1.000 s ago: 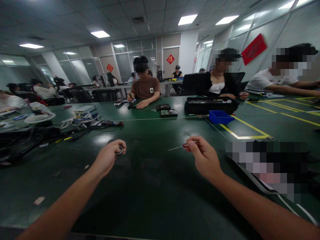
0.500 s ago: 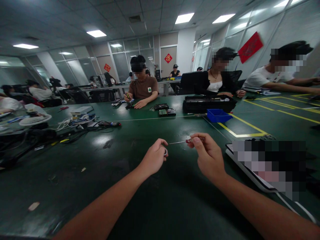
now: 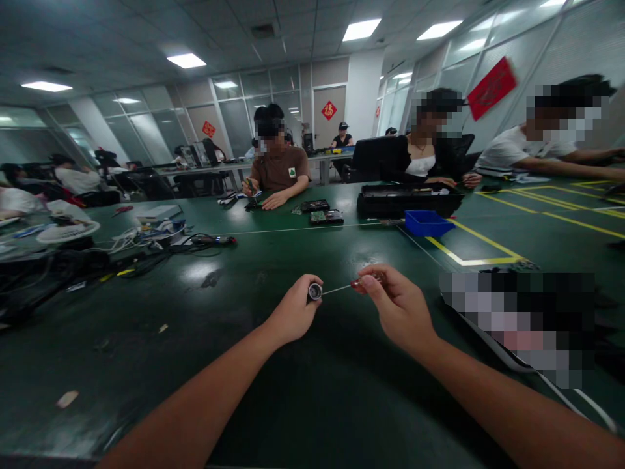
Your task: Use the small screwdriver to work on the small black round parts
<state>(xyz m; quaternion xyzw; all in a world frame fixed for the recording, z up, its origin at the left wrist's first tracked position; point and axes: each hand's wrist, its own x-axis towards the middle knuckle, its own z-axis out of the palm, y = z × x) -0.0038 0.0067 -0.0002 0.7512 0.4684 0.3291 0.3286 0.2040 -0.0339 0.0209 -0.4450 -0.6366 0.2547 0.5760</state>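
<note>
Above the green table (image 3: 273, 404), my left hand (image 3: 295, 311) is closed on a small round part (image 3: 315, 292) with a silver rim and a dark hollow, its open end facing me. My right hand (image 3: 403, 303) grips a screwdriver (image 3: 359, 284) by its reddish, see-through handle. The thin metal shaft points left, and its tip is at the round part's rim; whether it touches cannot be made out. Most of the part's body is hidden by my left fingers.
Cables (image 3: 146, 244) and a white round object (image 3: 68, 231) lie at the left. Ahead are circuit boards (image 3: 326, 217), a blue bin (image 3: 427, 223) and a long black case (image 3: 407, 200). A blurred-out device (image 3: 517, 332) lies right. Co-workers (image 3: 280, 166) sit across the table.
My left hand has turned so the round part's hollow end now faces me. My right hand has moved a little left, bringing the screwdriver tip to the part's rim.
</note>
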